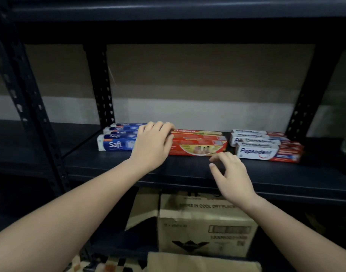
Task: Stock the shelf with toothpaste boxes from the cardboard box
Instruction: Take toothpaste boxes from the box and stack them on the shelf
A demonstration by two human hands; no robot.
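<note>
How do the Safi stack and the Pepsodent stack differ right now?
The Safi stack is blue and white and sits at the left end of the shelf; the Pepsodent stack is white and red, at the right end. The left hand overlaps the right end of the Safi stack; no hand touches the Pepsodent stack, and the right hand is open in front of it. Both lie flat, lengthwise, several boxes deep.

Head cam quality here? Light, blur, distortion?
Head view: dim overall, upper shelf nearly black; left hand and right hand soft with motion blur; Safi and Pepsodent logos readable; Colgate boxes softer; wide-angle bends the uprights.
</note>
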